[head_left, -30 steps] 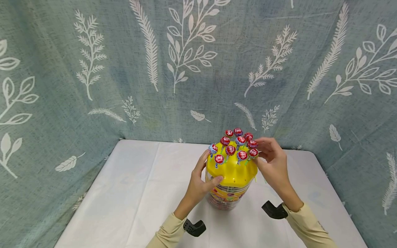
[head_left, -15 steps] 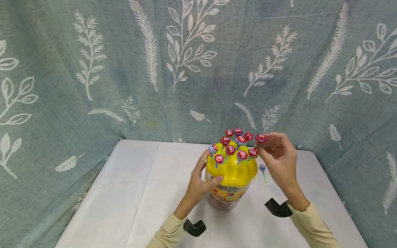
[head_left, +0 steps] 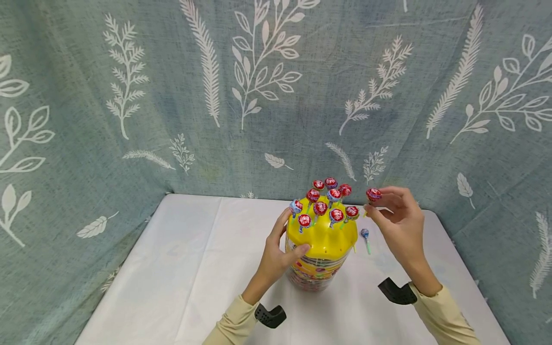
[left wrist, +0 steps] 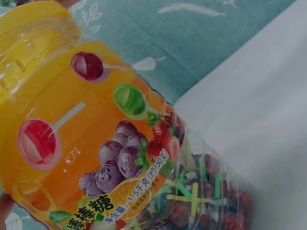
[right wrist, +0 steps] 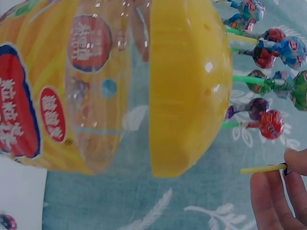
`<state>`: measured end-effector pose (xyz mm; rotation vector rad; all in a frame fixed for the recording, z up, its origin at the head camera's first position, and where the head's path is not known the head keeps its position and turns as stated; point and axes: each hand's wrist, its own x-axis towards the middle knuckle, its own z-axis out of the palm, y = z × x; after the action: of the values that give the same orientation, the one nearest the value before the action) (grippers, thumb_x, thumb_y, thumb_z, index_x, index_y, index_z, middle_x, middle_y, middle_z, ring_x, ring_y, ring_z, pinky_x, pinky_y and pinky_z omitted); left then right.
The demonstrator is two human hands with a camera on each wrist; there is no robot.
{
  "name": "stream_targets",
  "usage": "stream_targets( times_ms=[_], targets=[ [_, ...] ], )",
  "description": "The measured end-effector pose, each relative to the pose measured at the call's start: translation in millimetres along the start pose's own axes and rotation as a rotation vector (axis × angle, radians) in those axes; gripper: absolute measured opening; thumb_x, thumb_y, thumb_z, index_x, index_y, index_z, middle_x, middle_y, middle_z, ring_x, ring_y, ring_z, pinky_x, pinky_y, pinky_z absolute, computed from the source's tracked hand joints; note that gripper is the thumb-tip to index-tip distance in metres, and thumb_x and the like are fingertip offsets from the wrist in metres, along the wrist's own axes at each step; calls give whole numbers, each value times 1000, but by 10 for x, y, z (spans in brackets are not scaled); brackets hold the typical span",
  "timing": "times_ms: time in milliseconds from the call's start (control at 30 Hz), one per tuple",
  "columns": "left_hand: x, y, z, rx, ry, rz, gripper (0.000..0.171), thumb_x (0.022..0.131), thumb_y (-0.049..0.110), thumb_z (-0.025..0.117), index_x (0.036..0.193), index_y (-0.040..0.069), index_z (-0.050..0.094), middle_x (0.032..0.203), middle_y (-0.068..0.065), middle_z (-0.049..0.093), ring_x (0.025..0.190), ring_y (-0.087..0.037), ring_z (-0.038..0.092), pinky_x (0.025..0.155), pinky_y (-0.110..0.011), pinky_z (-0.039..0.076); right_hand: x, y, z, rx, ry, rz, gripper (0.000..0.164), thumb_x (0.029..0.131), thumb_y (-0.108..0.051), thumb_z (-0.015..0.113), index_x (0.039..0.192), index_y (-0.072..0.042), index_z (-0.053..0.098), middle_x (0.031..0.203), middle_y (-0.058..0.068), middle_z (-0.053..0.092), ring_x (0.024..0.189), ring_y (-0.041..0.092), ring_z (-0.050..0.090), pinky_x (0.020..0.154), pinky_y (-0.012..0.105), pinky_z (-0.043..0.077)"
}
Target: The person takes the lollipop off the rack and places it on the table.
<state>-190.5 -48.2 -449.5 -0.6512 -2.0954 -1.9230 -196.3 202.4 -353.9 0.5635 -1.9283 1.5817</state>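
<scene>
A clear candy jar with a printed wrapper stands upright on the table, topped by a yellow lid. Several wrapped lollipops stick up from holes in that lid. My left hand grips the jar near its top, thumb at the front and fingers round the left side. To the right of the lid, my right hand pinches a red-wrapped lollipop, held apart from the jar. The right wrist view shows its yellow stick jutting from the fingertips. More lollipops lie inside the jar's lower part.
One loose lollipop with a green stick lies on the white tabletop, right of the jar. A blue-green leaf-patterned curtain hangs behind and at both sides of the table.
My right hand has drawn a lollipop out of the lid's right side and carried it rightward. The loose lollipop on the table has come into sight. My left hand stays put.
</scene>
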Motion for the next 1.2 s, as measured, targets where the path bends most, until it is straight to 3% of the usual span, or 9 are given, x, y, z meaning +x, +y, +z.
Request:
stream_targets(
  times_ms=[133, 167, 367, 667, 833, 1200],
  targets=[
    [1, -36, 7, 10, 4, -1, 77, 83, 30, 68, 148, 24, 28, 149, 3, 33, 134, -18, 33, 108, -51, 25, -22, 10, -44, -94, -2, 22, 44, 75, 18, 68, 115, 7, 54, 97, 9, 65, 80, 16, 63, 70, 22, 54],
    [1, 17, 5, 10, 4, -2, 76, 84, 29, 68, 148, 21, 29, 149, 1, 33, 134, -20, 34, 107, -51, 26, -27, 1, -50, -105, -2, 27, 45, 74, 18, 68, 115, 7, 53, 97, 9, 64, 80, 15, 63, 69, 22, 53],
    [-8, 279, -4, 9, 4, -10, 76, 84, 24, 67, 147, 7, 29, 149, -11, 33, 133, -27, 35, 106, -53, 27, -48, -104, -58, -153, -12, 49, 43, 74, 20, 67, 113, 11, 52, 96, 19, 63, 78, 18, 63, 68, 21, 53],
    [-11, 304, -4, 5, -1, -31, 77, 83, 22, 67, 148, 8, 28, 148, -10, 35, 132, -25, 35, 107, -52, 26, -108, -37, -95, -213, -14, 123, 39, 76, 15, 69, 111, 10, 52, 95, 25, 62, 77, 19, 64, 65, 20, 53],
    [-7, 304, -9, 3, -2, -20, 76, 83, 20, 67, 148, 9, 28, 147, -8, 36, 132, -24, 36, 107, -51, 26, -135, 131, -146, -233, -5, 170, 40, 77, 14, 69, 112, 8, 52, 95, 23, 63, 77, 20, 63, 63, 19, 53],
    [-3, 303, -12, 1, -5, -27, 76, 83, 23, 67, 147, 8, 28, 147, -10, 36, 133, -26, 35, 107, -52, 26, -254, 728, -298, -269, 11, 323, 40, 79, 4, 72, 114, 2, 54, 93, 21, 63, 72, 10, 62, 59, 21, 53]
  ],
)
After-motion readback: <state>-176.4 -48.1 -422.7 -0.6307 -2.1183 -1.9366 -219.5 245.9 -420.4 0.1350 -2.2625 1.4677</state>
